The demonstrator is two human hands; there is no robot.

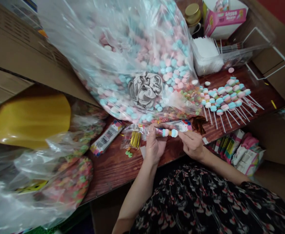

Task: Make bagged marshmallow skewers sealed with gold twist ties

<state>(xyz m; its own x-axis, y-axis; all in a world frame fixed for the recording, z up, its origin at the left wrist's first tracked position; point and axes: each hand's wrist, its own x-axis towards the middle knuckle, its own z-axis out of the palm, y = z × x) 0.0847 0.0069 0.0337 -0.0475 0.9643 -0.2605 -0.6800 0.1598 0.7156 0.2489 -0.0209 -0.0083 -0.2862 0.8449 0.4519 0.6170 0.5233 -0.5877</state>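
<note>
Between my two hands lies a marshmallow skewer (169, 133) with blue, pink and white pieces, held roughly level above the table's front edge. My left hand (155, 145) is closed around a clear plastic bag (144, 130) at the skewer's left end. At its right end, my right hand (192, 143) pinches the skewer close to the last blue marshmallow; the stick itself is hidden by the fingers. Just left of my left hand, a packet of gold twist ties (135, 139) rests on the table. A brown metallic bundle (199, 125) lies beyond my right hand.
A huge clear bag of marshmallows (167, 61) topped by a grey scrunchie (146, 89) fills the back. Finished-looking skewers (225, 97) lie right, before a plastic bin (240, 53). Gummy candy bags (69, 182) and a yellow scoop-like object (30, 120) stand left on the wooden table (108, 172).
</note>
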